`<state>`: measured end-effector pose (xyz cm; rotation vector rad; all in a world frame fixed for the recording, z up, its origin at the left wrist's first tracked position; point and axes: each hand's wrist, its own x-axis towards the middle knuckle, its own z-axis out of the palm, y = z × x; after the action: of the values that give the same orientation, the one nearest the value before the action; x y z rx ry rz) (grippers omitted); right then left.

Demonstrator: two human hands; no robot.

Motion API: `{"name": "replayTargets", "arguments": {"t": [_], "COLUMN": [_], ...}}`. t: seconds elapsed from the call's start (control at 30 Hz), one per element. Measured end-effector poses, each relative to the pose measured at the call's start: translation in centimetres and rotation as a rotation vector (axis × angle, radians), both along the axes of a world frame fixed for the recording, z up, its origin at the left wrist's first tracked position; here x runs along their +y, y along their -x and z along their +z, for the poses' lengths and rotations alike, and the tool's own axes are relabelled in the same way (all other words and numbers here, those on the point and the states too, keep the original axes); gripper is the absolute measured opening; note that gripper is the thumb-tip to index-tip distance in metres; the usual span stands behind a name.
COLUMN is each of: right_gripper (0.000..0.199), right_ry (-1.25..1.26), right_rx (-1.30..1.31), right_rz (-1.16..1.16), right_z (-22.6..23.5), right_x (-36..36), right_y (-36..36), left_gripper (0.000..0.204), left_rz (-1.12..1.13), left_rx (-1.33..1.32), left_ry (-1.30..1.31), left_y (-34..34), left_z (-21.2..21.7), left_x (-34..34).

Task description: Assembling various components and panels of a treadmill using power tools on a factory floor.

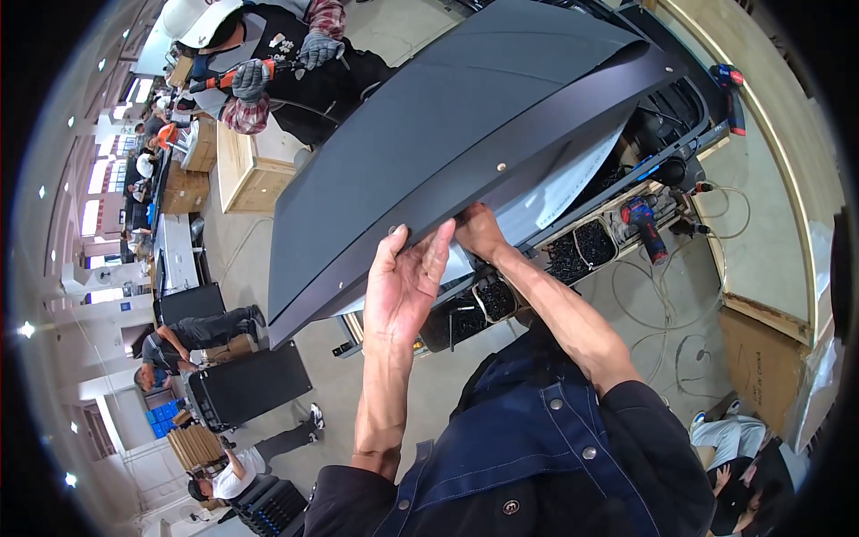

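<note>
A large dark grey curved panel (465, 98) is raised at its near edge over a black frame (689, 116). Under that edge shows a pale printed sheet (573, 183). My left hand (407, 277) is palm up with thumb and fingers apart, their tips against the panel's lower edge and nothing in the palm. Just right of it, my right hand (481, 233) reaches to the gap below the edge. Its fingertips are hidden there, so I cannot see whether they grip anything.
Below the frame are bins of small black parts (573, 255) and a cordless driver (642, 225). Another driver (732, 94) lies far right, near a wooden rail (810, 224). Across the panel, a gloved co-worker (255, 80) holds an orange power tool. A wooden crate (250, 179) stands left.
</note>
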<state>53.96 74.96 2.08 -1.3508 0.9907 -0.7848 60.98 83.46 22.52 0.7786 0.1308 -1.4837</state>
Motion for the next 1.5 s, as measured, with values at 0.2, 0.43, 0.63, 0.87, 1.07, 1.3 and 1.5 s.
{"name": "replayTargets", "arguments": {"t": [0.2, 0.43, 0.63, 0.87, 1.07, 1.3, 1.5], "right_gripper": [0.030, 0.040, 0.026, 0.052, 0.051, 0.058, 0.058], "right_ry": [0.309, 0.003, -0.424, -0.415, -0.120, -0.075, 0.102], "right_rx": [0.097, -0.068, -0.122, -0.343, 0.339, 0.733, 0.874], "right_rz": [0.006, 0.100, 0.176, -0.576, -0.275, 0.045, 0.096], "right_z": [-1.7, -3.2, 6.5, 8.3, 8.7, 8.8, 8.1], "right_x": [-0.5, -1.8, -3.5, -14.9, -19.2, -20.4, -19.7], "right_y": [-0.4, 2.3, 16.2, 31.9, 31.7, 33.2, 31.8], "left_gripper": [0.025, 0.034, 0.018, 0.038, 0.035, 0.044, 0.056], "left_rz": [0.000, 0.012, 0.148, 0.288, 0.271, 0.306, 0.947], "left_rx": [-0.055, 0.000, 0.036, -0.023, -0.333, -0.610, -0.075], "left_ry": [-0.061, -0.083, -0.114, -0.200, -0.306, -0.529, -0.161], "left_y": [0.2, 1.8, 2.2, 5.2, 6.4, 6.6, -4.2], "left_z": [-0.4, -2.3, -7.4, -12.5, -14.3, -14.1, -20.9], "left_x": [0.1, 0.1, 3.3, 4.0, 4.7, 11.6, 13.3]}}
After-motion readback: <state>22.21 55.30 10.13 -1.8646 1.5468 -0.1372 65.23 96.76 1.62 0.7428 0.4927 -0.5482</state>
